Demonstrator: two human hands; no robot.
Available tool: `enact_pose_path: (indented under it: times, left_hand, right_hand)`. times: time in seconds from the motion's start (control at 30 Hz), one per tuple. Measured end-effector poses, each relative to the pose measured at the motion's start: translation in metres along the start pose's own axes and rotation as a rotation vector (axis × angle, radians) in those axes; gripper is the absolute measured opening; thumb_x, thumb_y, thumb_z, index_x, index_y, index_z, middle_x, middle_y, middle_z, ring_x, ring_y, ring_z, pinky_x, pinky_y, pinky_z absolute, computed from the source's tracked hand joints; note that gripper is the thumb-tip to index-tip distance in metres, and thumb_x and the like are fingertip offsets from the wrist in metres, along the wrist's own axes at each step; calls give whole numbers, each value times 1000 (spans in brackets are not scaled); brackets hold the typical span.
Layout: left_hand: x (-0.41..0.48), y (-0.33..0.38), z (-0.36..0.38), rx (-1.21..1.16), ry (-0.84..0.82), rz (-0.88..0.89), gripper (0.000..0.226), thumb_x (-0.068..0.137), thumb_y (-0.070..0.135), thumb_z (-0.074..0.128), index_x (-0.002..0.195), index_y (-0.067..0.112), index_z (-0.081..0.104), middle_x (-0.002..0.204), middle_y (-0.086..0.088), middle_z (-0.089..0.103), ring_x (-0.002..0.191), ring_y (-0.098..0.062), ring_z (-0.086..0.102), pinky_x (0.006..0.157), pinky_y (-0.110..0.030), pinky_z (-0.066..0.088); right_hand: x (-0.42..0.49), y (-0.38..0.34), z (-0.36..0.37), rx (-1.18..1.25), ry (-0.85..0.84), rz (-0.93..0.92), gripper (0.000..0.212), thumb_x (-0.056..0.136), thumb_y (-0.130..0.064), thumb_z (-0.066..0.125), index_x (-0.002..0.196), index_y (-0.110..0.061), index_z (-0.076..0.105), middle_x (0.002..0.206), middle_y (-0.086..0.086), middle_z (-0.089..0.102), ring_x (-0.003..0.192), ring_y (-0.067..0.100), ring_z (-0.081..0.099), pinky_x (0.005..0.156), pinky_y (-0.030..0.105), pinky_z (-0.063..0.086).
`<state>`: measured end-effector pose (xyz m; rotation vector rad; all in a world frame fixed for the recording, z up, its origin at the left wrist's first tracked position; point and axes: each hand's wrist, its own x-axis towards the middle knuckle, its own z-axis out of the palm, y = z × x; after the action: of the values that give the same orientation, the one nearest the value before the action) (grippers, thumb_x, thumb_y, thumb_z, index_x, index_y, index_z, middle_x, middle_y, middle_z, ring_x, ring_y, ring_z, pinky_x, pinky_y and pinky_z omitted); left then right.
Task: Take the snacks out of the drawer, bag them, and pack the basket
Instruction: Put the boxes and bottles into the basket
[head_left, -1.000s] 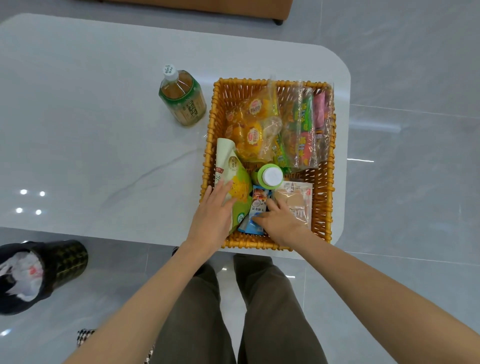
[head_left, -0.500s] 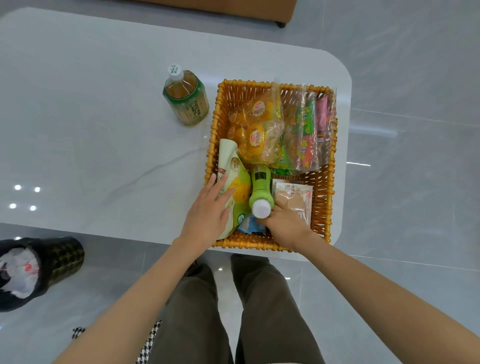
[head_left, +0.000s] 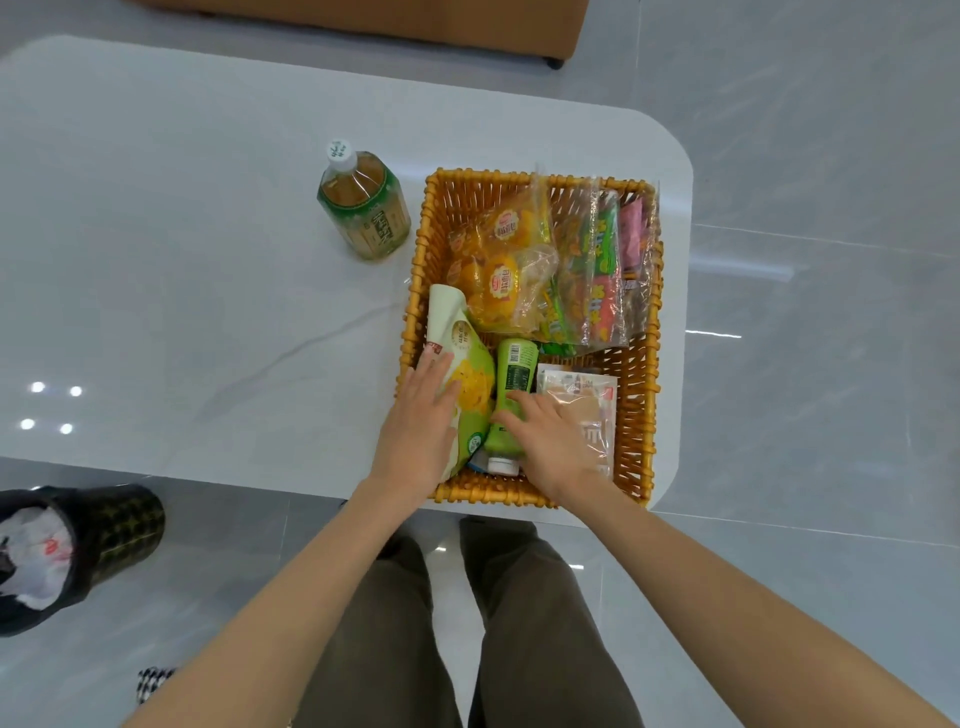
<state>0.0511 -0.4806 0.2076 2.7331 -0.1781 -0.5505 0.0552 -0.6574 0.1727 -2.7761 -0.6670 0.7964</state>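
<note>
Fingers (head_left: 436, 369) of the left hand (head_left: 418, 431) lie straight and slightly spread, flat on the chip bag (head_left: 467, 384), which leans along the left wall of the basket (head_left: 415, 291). The right hand (head_left: 550, 441) reaches in beside it, its fingers (head_left: 519, 402) stretched loosely across the green bottle (head_left: 511, 374), resting on it rather than wrapped round it (the thumb is hidden). That bottle lies on its side between the chip bag and a flat packet (head_left: 587, 395), white cap toward the person. At the far end of the basket lean a clear bread bag (head_left: 501, 270) and, to its right, a clear candy bag (head_left: 592, 270). The basket sits at the near right corner of the white counter (head_left: 182, 260). A tea bottle (head_left: 363, 208) stands upright on the counter just beside the basket's far left corner, apart from it. A dark bin (head_left: 104, 530) stands on the floor, left.
</note>
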Motion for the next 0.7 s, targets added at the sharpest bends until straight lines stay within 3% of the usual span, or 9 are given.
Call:
enact_pose_path:
  times: [0.1,0.23,0.33,0.4,0.47,0.6,0.7]
  left_hand:
    - [-2,-12,-5,-24,-15,-10,54,97,16,54,147,12,34,161,3,4,148,-16,-7,118,-31,9]
    - [-3,-17,-8,-48,-40,-8,56,97,16,54,148,13,33,161,5,3,148,-15,-5,117,-29,13]
    - [-4,-15,-10,-55,-48,-24,56,98,15,51,149,15,29,161,6,1,148,-13,-6,116,-29,19]
    - [-4,-13,-11,-68,-54,-37,57,98,13,49,150,16,27,161,7,2,148,-12,-5,116,-31,22]
    - [-4,-10,-11,-98,-74,-51,56,99,11,47,150,17,26,161,6,6,148,-12,-2,117,-33,25]
    - [-2,-5,-8,-151,-39,-81,55,99,8,46,150,16,28,161,7,7,148,-12,4,114,-28,26]
    - [2,-1,-7,-241,54,-95,59,97,4,48,150,18,28,161,11,-2,146,-12,15,101,-23,39]
  right_hand:
    - [17,-4,-1,-248,-158,-58,58,88,-15,62,140,-26,39,157,11,16,145,33,11,117,48,10]
    - [27,-6,0,-449,-263,-129,58,90,-22,62,142,-28,35,155,13,19,145,40,4,116,55,13]
    - [24,-2,-5,-403,-271,-157,62,91,-17,60,144,-26,30,156,9,18,145,42,3,116,54,15]
    - [14,4,-9,-205,-214,-122,69,90,-13,61,147,-28,25,159,2,14,145,39,10,115,51,21]
    - [2,11,-11,126,-56,-38,73,90,-12,62,148,-31,22,159,-3,18,140,29,30,110,44,33]
    - [-4,18,-35,817,248,251,62,88,-22,67,140,-24,34,132,-6,50,118,10,48,97,25,44]
    - [11,24,-53,975,361,365,60,86,-25,69,134,-13,34,117,-7,52,107,10,54,82,14,44]
